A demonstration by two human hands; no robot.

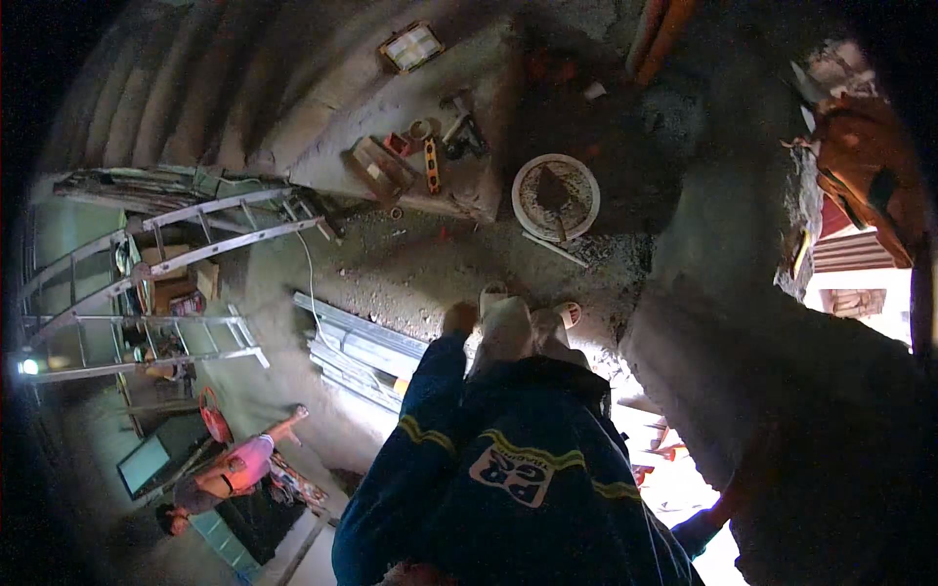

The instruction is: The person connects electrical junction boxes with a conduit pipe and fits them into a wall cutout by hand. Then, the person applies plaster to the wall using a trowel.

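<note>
My left hand [459, 318] hangs low beside my left leg, near the end of a stack of grey metal profiles [366, 342]; its fingers are too dark to make out. Off to the right, my right hand [722, 508] is at the edge of a rough, dark wall [782, 430], against bright light. Shadow hides its fingers, and I cannot tell whether it touches the wall. Ahead of my feet stands a round whitish tub [520, 190] with a trowel [553, 190] lying in it. A pale stick [554, 248] lies beside the tub.
A raised slab holds a yellow spirit level [432, 164], a power drill [463, 135], a wooden box [381, 168] and a lit lamp panel [411, 47]. Aluminium ladders [195, 259] stand left. A person in a pink top [244, 463] is at lower left. A cable crosses the floor.
</note>
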